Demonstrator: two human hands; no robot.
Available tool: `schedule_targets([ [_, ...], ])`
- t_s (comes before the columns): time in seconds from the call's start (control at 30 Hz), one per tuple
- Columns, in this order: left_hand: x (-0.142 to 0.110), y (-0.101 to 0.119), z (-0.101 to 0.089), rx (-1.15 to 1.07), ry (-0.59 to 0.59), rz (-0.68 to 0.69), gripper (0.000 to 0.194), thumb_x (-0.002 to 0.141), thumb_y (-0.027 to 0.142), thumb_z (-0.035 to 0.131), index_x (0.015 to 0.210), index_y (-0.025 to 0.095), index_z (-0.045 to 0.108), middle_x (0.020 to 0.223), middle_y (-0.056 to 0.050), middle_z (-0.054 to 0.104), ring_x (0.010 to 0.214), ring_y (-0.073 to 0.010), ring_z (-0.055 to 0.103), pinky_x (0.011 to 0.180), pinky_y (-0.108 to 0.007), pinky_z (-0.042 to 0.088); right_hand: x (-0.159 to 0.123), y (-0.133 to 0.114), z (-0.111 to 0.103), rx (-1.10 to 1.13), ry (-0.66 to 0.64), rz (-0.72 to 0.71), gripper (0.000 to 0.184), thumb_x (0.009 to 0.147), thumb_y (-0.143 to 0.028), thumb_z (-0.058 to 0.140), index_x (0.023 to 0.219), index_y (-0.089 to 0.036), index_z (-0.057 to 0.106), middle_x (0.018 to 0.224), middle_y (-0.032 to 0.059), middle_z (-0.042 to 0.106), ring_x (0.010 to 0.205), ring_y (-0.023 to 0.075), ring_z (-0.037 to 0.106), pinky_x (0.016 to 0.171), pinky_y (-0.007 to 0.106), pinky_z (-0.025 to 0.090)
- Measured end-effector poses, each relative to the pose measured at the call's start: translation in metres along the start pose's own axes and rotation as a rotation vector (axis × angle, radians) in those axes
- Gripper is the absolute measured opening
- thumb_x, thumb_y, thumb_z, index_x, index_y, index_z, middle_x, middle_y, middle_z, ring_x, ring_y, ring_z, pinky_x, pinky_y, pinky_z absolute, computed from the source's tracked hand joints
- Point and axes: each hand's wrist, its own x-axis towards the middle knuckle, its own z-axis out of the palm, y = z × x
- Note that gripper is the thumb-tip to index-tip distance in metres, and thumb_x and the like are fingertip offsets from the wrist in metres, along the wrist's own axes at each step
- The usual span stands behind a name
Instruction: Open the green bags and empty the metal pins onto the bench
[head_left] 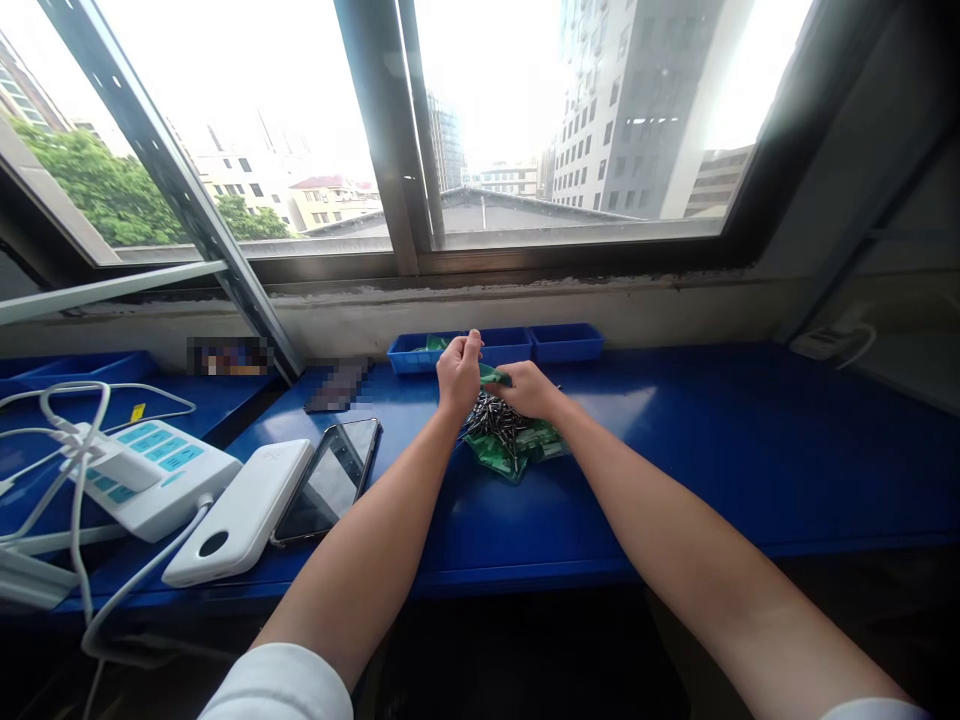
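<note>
Both my hands meet over a heap of small green circuit boards (517,448) topped with dark metal pins (491,415), lying on the blue bench (675,450). My left hand (457,374) is closed in a pinch, its fingertips raised toward the blue trays. My right hand (529,388) is closed around a small green piece (496,376) that pokes out toward the left hand. What the left fingers pinch is too small to make out.
Three shallow blue trays (566,342) line the wall under the window. Left of my arms lie a tilted phone (330,480), a white power bank (244,510), a white power strip (150,470) and white cables (75,470).
</note>
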Motion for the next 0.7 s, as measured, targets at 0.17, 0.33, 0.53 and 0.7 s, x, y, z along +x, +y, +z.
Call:
schedule_targets([
  [0.17, 0.001, -0.011, -0.009, -0.096, -0.234, 0.056, 0.041, 0.071, 0.041, 0.064, 0.104, 0.018, 0.058, 0.096, -0.005, 0.062, 0.086, -0.0158, 0.057, 0.073, -0.026, 0.044, 0.000, 0.008, -0.008, -0.044, 0.039, 0.048, 0.034, 0.076, -0.043, 0.055, 0.061, -0.013, 0.059, 0.054, -0.0014, 0.052, 0.055, 0.0097, 0.041, 0.052, 0.023, 0.028],
  [0.33, 0.004, -0.017, -0.015, 0.021, -0.515, 0.084, 0.033, 0.061, 0.033, 0.073, 0.088, 0.016, 0.067, 0.088, -0.004, 0.065, 0.081, -0.0179, 0.059, 0.075, -0.029, 0.045, -0.002, 0.013, -0.012, -0.095, 0.052, 0.059, 0.025, 0.075, -0.033, 0.056, 0.061, -0.013, 0.062, 0.055, 0.0001, 0.055, 0.055, 0.0113, 0.045, 0.051, 0.023, 0.029],
  [0.53, 0.005, -0.025, -0.016, 0.068, -0.486, 0.123, 0.026, 0.059, 0.037, 0.075, 0.073, 0.016, 0.069, 0.091, -0.007, 0.067, 0.083, -0.0191, 0.060, 0.075, -0.030, 0.045, -0.004, 0.014, -0.014, -0.020, 0.082, 0.059, 0.014, 0.071, -0.023, 0.061, 0.080, -0.016, 0.070, 0.077, 0.0041, 0.069, 0.070, 0.0158, 0.057, 0.063, 0.024, 0.039],
  [0.7, 0.005, -0.031, -0.016, 0.036, -0.465, -0.003, 0.030, 0.060, 0.038, 0.073, 0.078, 0.014, 0.067, 0.071, -0.003, 0.066, 0.067, -0.0158, 0.058, 0.063, -0.027, 0.045, -0.003, 0.017, -0.014, -0.006, 0.101, 0.088, 0.017, 0.072, -0.031, 0.062, 0.075, -0.016, 0.067, 0.068, 0.0028, 0.064, 0.063, 0.0145, 0.054, 0.058, 0.025, 0.038],
])
